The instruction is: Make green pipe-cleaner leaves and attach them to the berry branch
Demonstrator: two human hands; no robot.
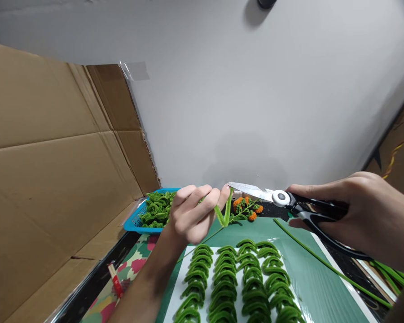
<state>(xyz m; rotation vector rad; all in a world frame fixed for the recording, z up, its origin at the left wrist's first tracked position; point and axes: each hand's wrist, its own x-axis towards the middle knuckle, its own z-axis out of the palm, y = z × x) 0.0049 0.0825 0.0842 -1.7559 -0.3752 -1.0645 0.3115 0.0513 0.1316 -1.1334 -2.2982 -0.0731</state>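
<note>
My left hand is closed, pinching a green pipe cleaner bent into a V shape between thumb and fingers. From the right, my right hand grips black-handled scissors with a white pivot. Their blades look nearly closed, and the tip lies at my left fingertips by the upper end of the pipe cleaner. Below both hands, short curved green pipe cleaner pieces lie in several rows on a white sheet.
A blue basket of green curled pieces stands behind my left hand. Orange pumpkin-like pieces on a green stem lie beyond. One long green pipe cleaner crosses the green mat. Cardboard walls the left side.
</note>
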